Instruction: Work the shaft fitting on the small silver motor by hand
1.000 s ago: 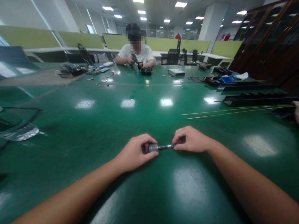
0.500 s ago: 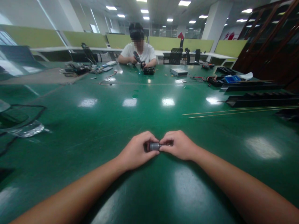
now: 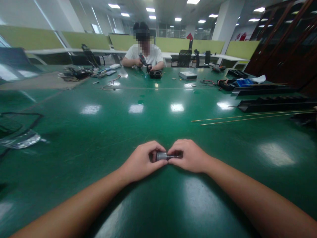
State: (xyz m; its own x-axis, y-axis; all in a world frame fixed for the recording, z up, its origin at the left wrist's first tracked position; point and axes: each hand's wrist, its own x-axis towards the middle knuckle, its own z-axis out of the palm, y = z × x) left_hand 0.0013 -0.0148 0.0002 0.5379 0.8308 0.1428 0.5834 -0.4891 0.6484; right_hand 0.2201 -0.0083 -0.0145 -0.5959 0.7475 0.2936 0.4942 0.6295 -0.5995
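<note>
Low over the green table [image 3: 158,125], my left hand [image 3: 142,162] is closed around a small grey metal cylinder [image 3: 161,156], lying sideways between thumb and fingers. Its left end is partly hidden in the palm. A thin dark shaft [image 3: 172,156] sticks out from the cylinder's right end. My right hand [image 3: 189,155] pinches this shaft, the thumb below and the fingers above. Both sets of fingertips nearly meet where shaft and cylinder join. The exact kind of part is too small to make out.
Thin brass-coloured rods [image 3: 223,121] and long black trays [image 3: 274,104] lie at the right. A clear plastic item [image 3: 23,138] is at the left. Across the table a person [image 3: 143,54] holds a power tool over a black box [image 3: 156,74]. A white box [image 3: 188,75] stands nearby.
The whole view has shifted slightly, with the background sliding left. Both hands keep their grip, and the cylinder and shaft sit a little further left in the picture.
</note>
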